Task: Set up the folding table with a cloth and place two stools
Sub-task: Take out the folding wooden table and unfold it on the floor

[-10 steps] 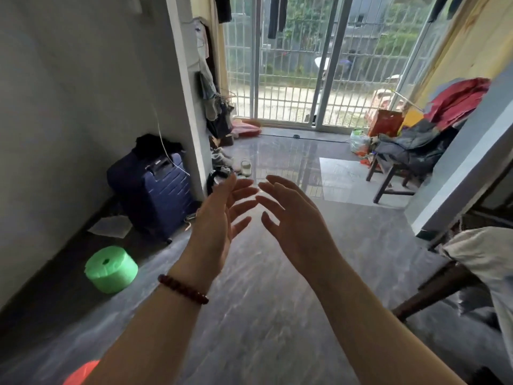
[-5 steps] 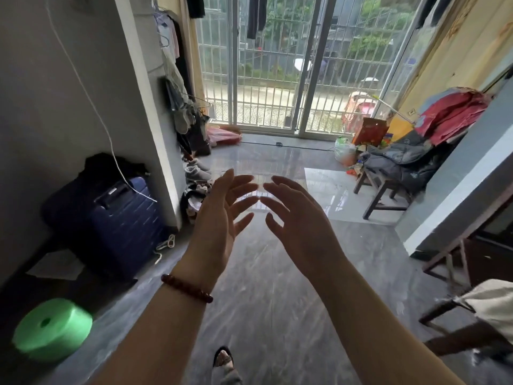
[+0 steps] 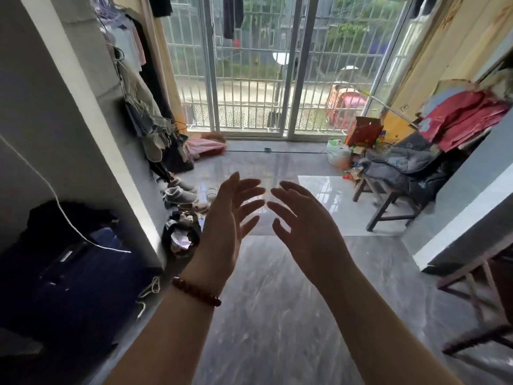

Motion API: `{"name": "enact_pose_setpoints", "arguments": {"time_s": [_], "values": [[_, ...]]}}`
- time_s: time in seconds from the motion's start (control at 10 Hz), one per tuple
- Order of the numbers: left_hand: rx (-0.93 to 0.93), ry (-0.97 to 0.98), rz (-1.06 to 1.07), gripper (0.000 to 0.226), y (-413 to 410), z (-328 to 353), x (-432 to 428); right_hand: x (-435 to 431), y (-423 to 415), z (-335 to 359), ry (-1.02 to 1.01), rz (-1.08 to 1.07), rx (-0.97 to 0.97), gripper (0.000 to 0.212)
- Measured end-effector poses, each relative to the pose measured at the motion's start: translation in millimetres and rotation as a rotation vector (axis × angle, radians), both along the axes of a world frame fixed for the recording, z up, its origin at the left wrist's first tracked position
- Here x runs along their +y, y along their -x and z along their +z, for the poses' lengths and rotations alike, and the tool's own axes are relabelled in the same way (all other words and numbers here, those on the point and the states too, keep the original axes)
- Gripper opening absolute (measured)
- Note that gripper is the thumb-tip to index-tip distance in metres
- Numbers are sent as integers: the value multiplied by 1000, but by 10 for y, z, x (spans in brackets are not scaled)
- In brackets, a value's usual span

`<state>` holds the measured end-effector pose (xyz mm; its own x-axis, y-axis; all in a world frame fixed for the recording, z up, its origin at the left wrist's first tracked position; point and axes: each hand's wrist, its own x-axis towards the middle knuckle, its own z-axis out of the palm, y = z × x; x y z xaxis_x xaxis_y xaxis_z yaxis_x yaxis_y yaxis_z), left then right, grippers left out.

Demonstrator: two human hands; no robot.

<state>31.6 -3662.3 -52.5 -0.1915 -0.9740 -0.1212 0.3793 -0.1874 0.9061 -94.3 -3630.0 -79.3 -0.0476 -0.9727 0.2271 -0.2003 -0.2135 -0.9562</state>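
My left hand (image 3: 224,226) and my right hand (image 3: 308,232) are raised side by side in front of me over the grey marble floor, palms turned toward each other, fingers spread and holding nothing. A bead bracelet sits on my left wrist. No folding table or cloth shows in this view. A dark wooden stool (image 3: 388,201) stands at the right, piled with dark clothes. Part of another wooden piece of furniture (image 3: 477,304) shows at the right edge.
A dark blue suitcase (image 3: 69,273) stands at the left against the wall. Shoes (image 3: 177,193) and a small bin (image 3: 180,237) lie beside the white pillar (image 3: 91,112). Barred sliding doors (image 3: 277,79) close the far end. Red clothes (image 3: 466,118) are heaped at the right.
The view has moved forward and tilted up; the suitcase has slid left and nearer, and the green roll has left the frame. Both hands stay raised and empty in the same pose.
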Motion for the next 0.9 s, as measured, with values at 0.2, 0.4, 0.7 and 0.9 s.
{"name": "enact_pose_setpoints", "arguments": {"time_s": [0.2, 0.4, 0.7, 0.9], "values": [[-68, 42, -31, 39, 337, -90, -991, -1024, 342, 102, -143, 21, -638, 28], [-104, 78, 5, 38, 897, -32, -2215, -2262, 850, 175, -177, 57, -722, 16], [-105, 93, 54, 33, 1603, -8, -3671, -3800, 1616, 209, -211, 103, -649, 22], [-135, 74, 96, 36, 1800, -121, -4609, -4747, 1817, 131, -281, 106, -706, 20]]}}
